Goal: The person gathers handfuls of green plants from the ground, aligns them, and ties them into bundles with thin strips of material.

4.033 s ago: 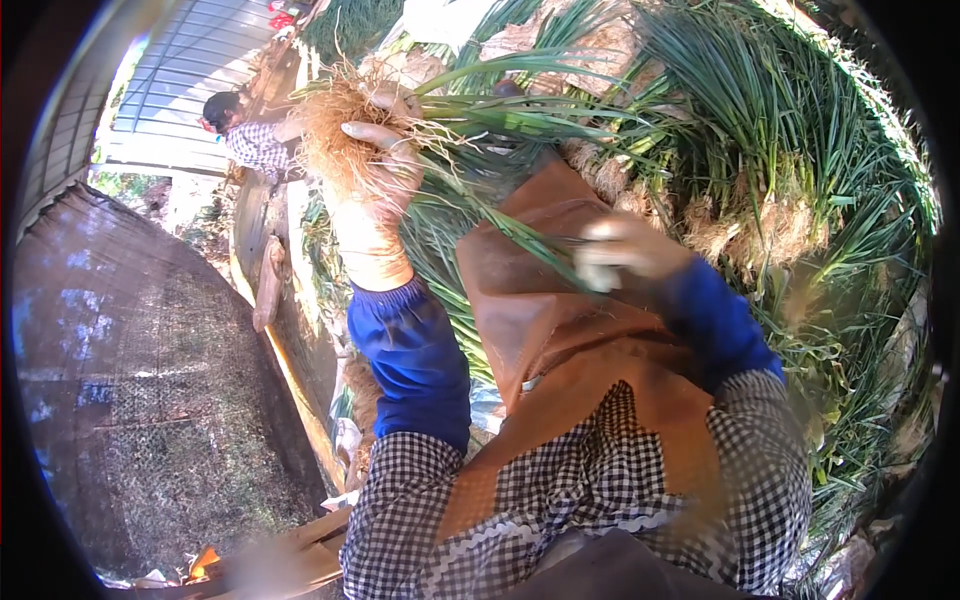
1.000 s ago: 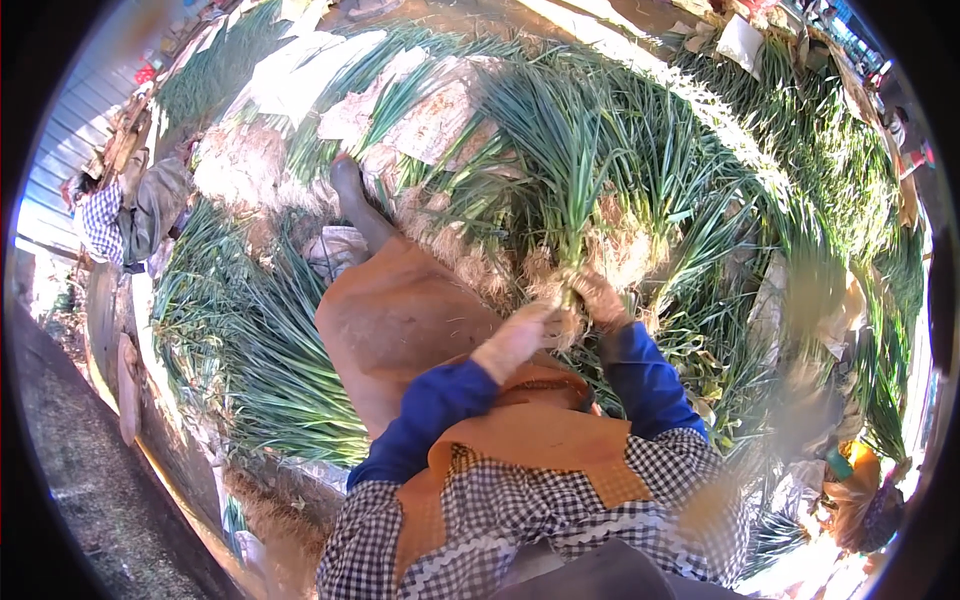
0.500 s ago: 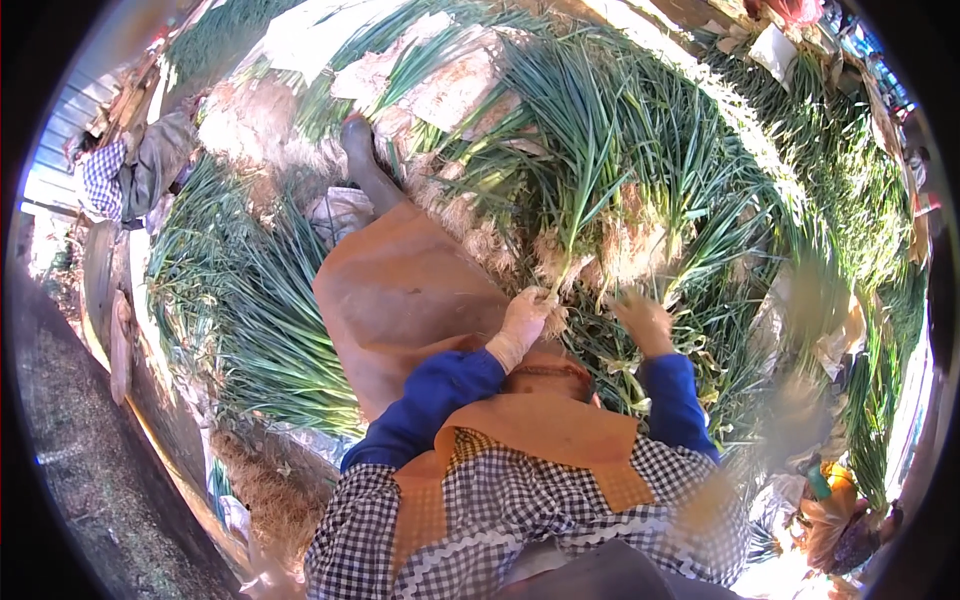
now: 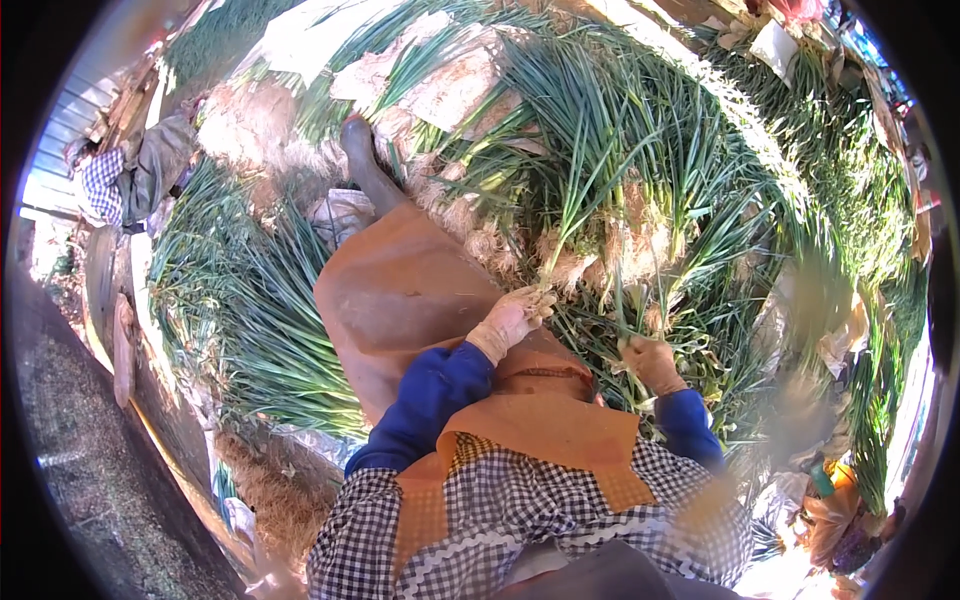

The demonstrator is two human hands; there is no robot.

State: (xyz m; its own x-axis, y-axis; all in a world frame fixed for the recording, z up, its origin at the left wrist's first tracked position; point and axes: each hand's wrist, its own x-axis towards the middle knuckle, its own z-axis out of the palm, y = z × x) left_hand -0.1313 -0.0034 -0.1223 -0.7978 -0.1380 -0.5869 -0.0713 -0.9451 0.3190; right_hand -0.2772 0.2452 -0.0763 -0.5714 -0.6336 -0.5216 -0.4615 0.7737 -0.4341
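In front of my lap my left hand [image 4: 512, 318] is closed round the pale lower end of a green onion [image 4: 565, 235], whose green leaves point away from me. My right hand [image 4: 652, 362], lower and to the right, is closed too. A thin green leaf [image 4: 621, 312] runs up from its fingers; its far end is lost among the other onions. Just beyond both hands lies a heap of green onions [image 4: 660, 130], their tangled, straw-coloured roots [image 4: 640, 245] toward me. Loose leaves and trimmings [image 4: 590, 330] lie between and under my hands.
A brown apron [image 4: 410, 300] covers my outstretched leg, which ends in a dark boot [image 4: 368, 165]. More green onions [image 4: 270, 310] lie on the left. A person [image 4: 105, 180] in a checked top is at the far left. Dark boards [image 4: 110, 440] edge the lower left.
My left hand has shifted slightly toward me and left. My right hand, blurred before, has moved down toward me, and its fingers now show closed with a leaf strip above them.
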